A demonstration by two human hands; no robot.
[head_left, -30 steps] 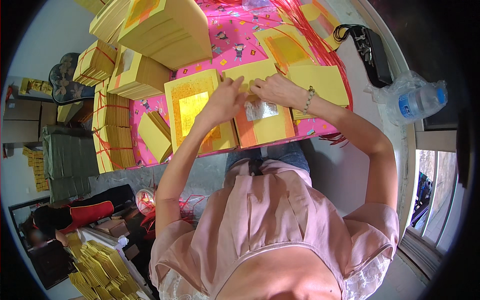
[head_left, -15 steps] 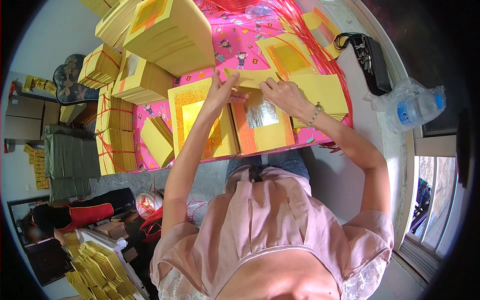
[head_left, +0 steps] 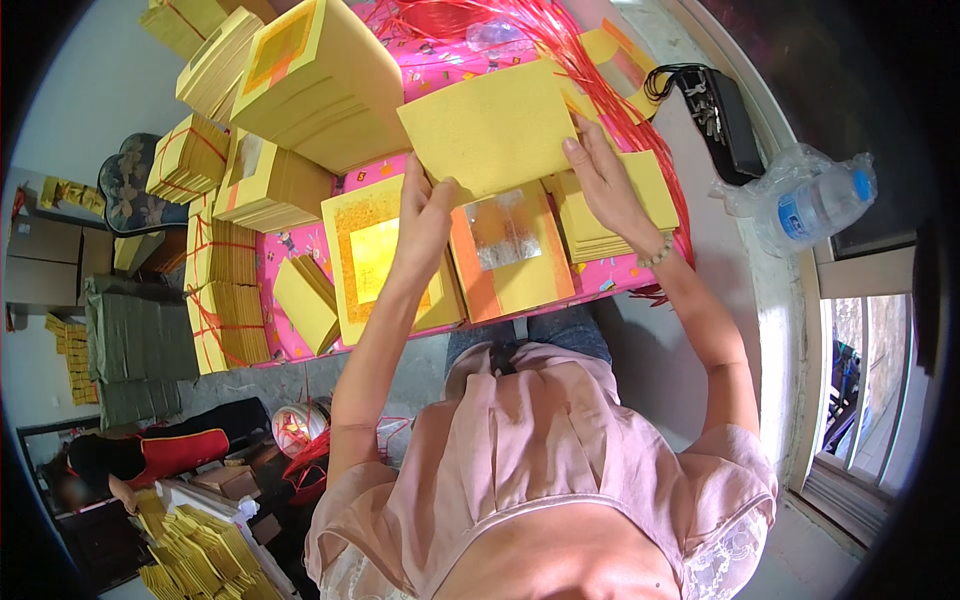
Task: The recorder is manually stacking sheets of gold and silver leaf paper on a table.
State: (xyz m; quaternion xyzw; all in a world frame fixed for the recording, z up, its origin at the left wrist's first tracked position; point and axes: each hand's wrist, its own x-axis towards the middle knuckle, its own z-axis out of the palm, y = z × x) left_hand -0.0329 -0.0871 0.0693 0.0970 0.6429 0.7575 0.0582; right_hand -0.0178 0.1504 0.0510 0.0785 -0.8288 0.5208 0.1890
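A plain yellow paper sheet [head_left: 490, 125], perhaps folded or in layers, is raised above the table and turned flat toward me. My left hand [head_left: 428, 212] grips its lower left corner between thumb and fingers. At its lower right edge, my right hand [head_left: 605, 185] pinches it, thumb in front. Below the sheet lies a stack of yellow paper with an orange band and silver foil patch [head_left: 497, 240]. Left of that, under my left forearm, is a stack with an orange and gold square [head_left: 375, 265]. A pile of plain yellow folded paper [head_left: 645, 195] lies beside my right wrist.
Tall yellow paper stacks [head_left: 320, 100] and red-tied bundles [head_left: 220, 250] line the table's left side. Red plastic strands [head_left: 640, 110] trail down the right. On the ledge are a black case with keys [head_left: 722, 125] and a bottle [head_left: 815, 212]. Another person [head_left: 185, 440] works at lower left.
Both hands have moved apart along the yellow paper. Seen narrow and low over the silver stack before, the paper is now lifted and faces me broadside. The whole view has shifted slightly.
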